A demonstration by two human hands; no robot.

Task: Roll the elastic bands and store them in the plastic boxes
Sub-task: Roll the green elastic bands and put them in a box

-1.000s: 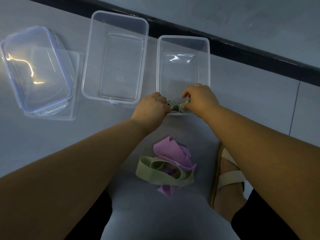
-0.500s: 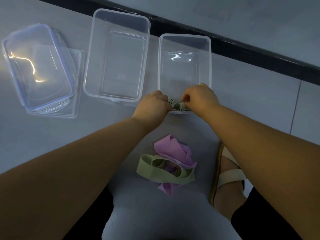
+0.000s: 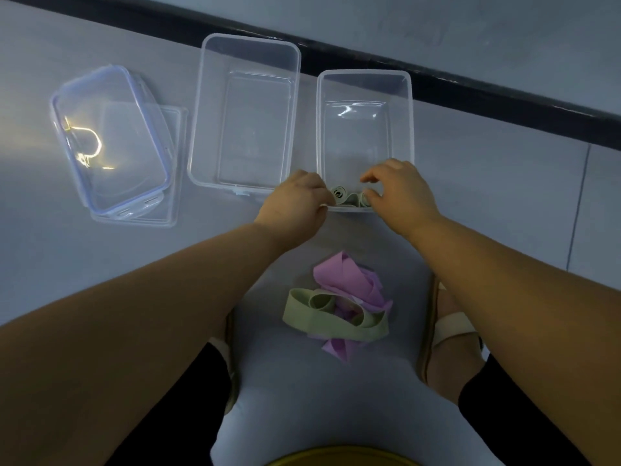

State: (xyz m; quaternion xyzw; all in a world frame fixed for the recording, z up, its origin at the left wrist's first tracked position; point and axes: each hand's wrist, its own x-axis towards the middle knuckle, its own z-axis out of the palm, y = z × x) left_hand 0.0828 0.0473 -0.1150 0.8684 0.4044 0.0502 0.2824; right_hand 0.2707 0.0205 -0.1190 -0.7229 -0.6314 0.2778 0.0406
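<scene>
Rolled green bands half hidden by left hand and right hand (grip unclear), lower lid mostly covered
</scene>
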